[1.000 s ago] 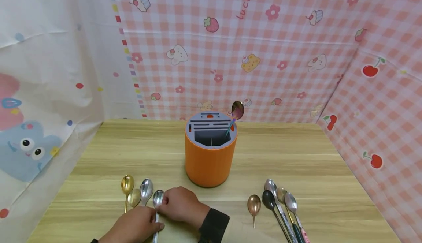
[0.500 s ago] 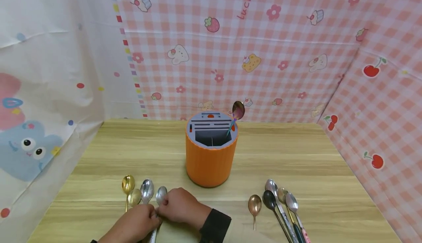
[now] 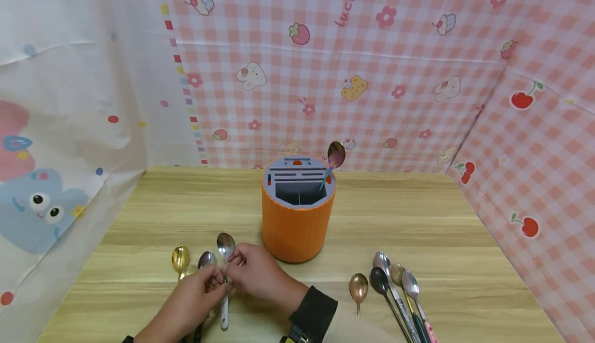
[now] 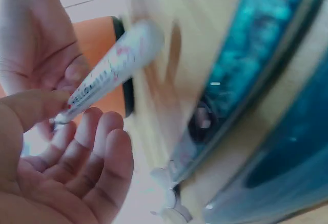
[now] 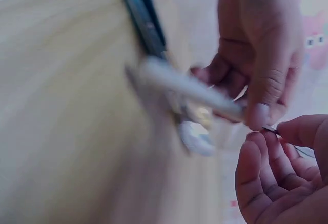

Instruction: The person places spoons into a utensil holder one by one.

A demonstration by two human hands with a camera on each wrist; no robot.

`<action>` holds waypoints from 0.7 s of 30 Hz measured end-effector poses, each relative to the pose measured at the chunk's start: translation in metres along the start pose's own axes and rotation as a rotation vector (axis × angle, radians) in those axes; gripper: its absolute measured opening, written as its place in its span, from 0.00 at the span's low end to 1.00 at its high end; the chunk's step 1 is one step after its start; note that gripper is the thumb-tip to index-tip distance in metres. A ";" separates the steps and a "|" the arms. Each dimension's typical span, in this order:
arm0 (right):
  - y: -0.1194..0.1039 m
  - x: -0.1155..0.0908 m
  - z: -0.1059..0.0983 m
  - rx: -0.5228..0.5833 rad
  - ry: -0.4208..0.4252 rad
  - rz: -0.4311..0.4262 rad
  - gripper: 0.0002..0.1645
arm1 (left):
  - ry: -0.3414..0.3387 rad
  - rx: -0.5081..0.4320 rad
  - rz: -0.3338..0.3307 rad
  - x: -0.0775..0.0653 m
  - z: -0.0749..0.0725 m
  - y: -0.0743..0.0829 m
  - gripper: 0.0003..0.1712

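A silver spoon (image 3: pixel 225 245) with a white patterned handle (image 4: pixel 115 67) is lifted, bowl pointing away, between both hands. My left hand (image 3: pixel 190 297) pinches it at the front end of the handle, between thumb and fingers. From the other side, my right hand (image 3: pixel 264 275) pinches the thin neck just below the bowl; in the right wrist view its thumb and fingertips meet there. Left of the held spoon lie a gold spoon (image 3: pixel 180 258) and another silver spoon (image 3: pixel 207 260); my left hand partly covers this group. Teal handles (image 4: pixel 241 49) show below in the left wrist view.
An orange utensil holder (image 3: pixel 297 234) with a grey slotted top stands behind the hands, a rainbow-coloured spoon (image 3: pixel 336 155) leaning in it. On the right lie a copper spoon (image 3: pixel 358 287), a black spoon (image 3: pixel 379 281) and several others. Patterned cloth (image 3: pixel 307 74) hangs behind the table.
The silver spoon has come up off the table and moved away from me, its white handle end now showing below the hands. Both hands have risen with it.
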State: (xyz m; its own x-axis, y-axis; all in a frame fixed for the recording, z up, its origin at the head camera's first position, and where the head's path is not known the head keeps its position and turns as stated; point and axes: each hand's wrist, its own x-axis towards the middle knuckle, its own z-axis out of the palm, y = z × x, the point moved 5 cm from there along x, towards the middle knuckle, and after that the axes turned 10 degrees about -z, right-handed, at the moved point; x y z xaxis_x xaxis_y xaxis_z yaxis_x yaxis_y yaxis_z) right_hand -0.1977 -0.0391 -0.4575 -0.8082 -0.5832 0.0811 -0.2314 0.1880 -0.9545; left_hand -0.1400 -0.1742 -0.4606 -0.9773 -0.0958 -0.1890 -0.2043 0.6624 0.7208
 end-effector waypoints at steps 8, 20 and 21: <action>-0.041 -0.002 -0.032 0.026 0.029 -0.107 0.05 | -0.047 -0.249 0.067 0.002 -0.012 0.029 0.09; -0.092 -0.012 -0.082 -0.011 0.143 -0.242 0.05 | -0.101 -0.283 0.249 0.012 -0.032 0.092 0.11; -0.096 -0.013 -0.086 -0.003 0.147 -0.255 0.06 | -0.101 -0.286 0.269 0.012 -0.033 0.098 0.11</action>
State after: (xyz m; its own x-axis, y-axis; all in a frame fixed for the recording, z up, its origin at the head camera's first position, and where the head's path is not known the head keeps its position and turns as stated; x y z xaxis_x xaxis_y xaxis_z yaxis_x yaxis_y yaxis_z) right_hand -0.2120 0.0185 -0.3427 -0.7935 -0.4913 0.3591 -0.4384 0.0523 -0.8972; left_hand -0.1740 -0.1350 -0.3705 -0.9905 0.1357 -0.0231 0.0363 0.4191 0.9072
